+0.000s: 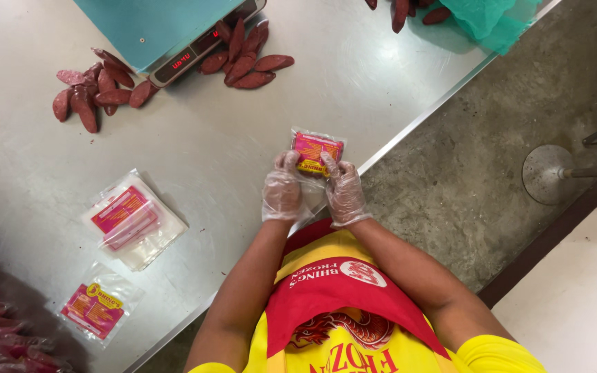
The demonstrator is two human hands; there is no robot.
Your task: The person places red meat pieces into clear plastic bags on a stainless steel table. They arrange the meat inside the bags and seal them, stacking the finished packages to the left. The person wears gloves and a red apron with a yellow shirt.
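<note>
Steel tabletop [257,145], scuffed and bright, bare concrete floor beyond its edge. Landmark: the weighing scale [174,34] with a teal platform at the top of the view.

Both hands wear thin clear gloves. Left hand [282,197] and right hand [343,197] sit close together, well below and right of the scale, each pinching a lower corner of a small clear pouch [317,152] with a pink-and-yellow label. Pouch is lifted just over the tabletop's near edge.

Doing this well, as I judge it: keep the pinch on the corners only, thumbs clear of the mouth, so the film can be parted without creasing the label.

Dark red sausages [243,59] lie just beside the scale's display; another pile [95,90] lies left of it. Two flat pouch stacks [133,221] sit far below the scale, to the left.

Hard to tell: whether the held pouch is empty or filled, and which end is open. Scale is cut off at the top.
</note>
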